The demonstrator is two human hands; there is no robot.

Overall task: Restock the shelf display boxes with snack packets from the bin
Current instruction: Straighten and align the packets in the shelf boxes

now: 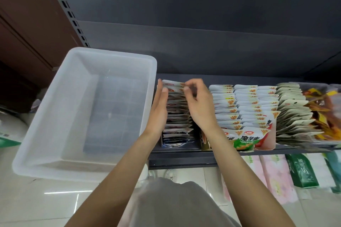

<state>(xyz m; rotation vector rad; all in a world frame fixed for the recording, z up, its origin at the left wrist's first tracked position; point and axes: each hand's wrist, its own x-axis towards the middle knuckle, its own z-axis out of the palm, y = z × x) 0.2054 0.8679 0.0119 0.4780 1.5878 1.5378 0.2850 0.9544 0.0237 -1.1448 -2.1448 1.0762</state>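
**Both hands at the leftmost row of packets**

The left hand [160,108] lies flat and open against the left side of a packed row of snack packets [178,116] in its display box [172,143] on the dark shelf [184,158]. The right hand [200,105] curls over the row, fingertips pinching a packet top. The translucent bin [46,134] sits just left, bare inside.

left hand [159,110]: bare, no glove, ring or watch showing; short plain nails
right hand [200,104]: bare too, nothing worn at the wrist
forearms: uncovered all the way to the bottom edge (no sleeve reaches into view)
clothing [177,206]: plain light grey cloth low in the middle, smooth, without print or seam detail (which garment it is cannot be told)
shoes [170,173]: pale, mostly hidden, blurred
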